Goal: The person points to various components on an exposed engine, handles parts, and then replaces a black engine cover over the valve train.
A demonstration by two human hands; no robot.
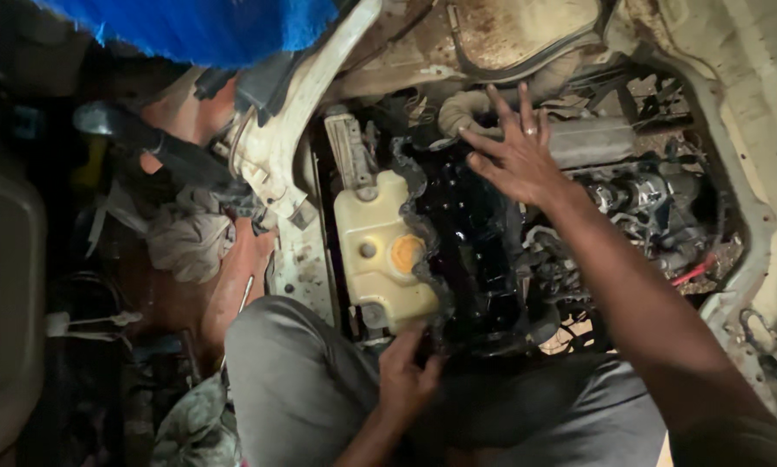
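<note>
Looking straight down into an open engine bay (509, 259), pretty dim and greasy in there. The left hand (408, 374) is down at the near edge, its grip closed around the lower end of a black chain-like strip (423, 229) that runs up along the right side of a cream plastic reservoir (373, 251). That reservoir is a boxy, rounded tank with a round orange-yellow cap (406, 252) on its right half and a small grey knob nearer the middle; no label I can make out on it. The right hand (516, 154) is further in, fingers spread wide and flat, holding nothing, resting on or just over the dark engine top beside a grey hose (466, 111), with a ring on one finger. Right of that hand sits a grey metal housing (592, 140), and a red wire (695, 273) shows low at the right among tangled black cables. White, rusty body panels (751, 78) frame the bay. On the left there's a crumpled grey rag (190, 238) on the reddish floor (233, 285), and something fuzzy and blue (198, 26) hangs at the top edge. The person's grey trousers (302, 380) fill the bottom of the view.
</note>
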